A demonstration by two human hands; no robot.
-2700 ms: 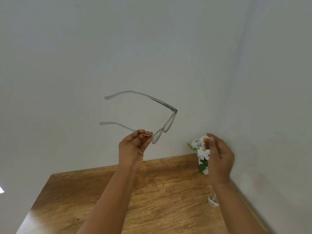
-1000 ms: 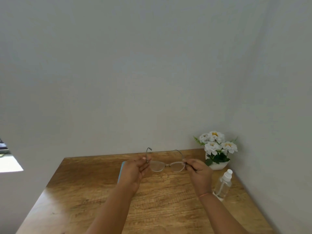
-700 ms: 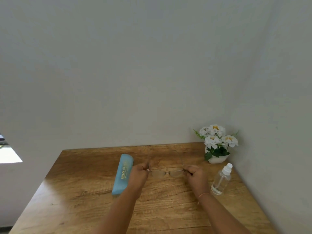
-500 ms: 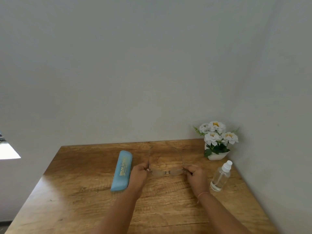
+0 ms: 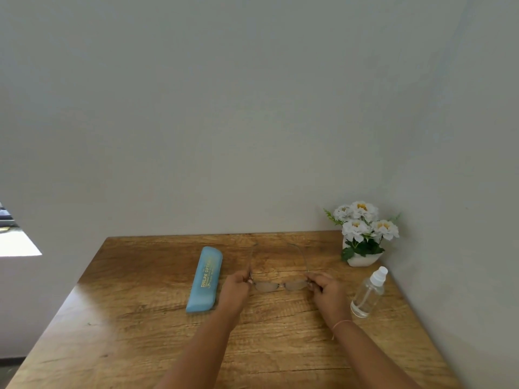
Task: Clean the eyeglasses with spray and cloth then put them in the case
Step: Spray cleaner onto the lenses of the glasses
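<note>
Pinching the eyeglasses at their outer corners, the left grip and right grip hold them low at the wooden surface, temples pointing away toward the grey corner walls. Both forearms reach forward side by side. The blue case lies just left of them, and the spray bottle stands to the right, near potted flowers.

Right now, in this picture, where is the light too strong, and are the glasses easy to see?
Head view: a pale glare lies on the left part of the table; a blown-out white patch sits at the picture's left edge; the glasses look faint, their clear frame nearly melting into the wood.
</note>
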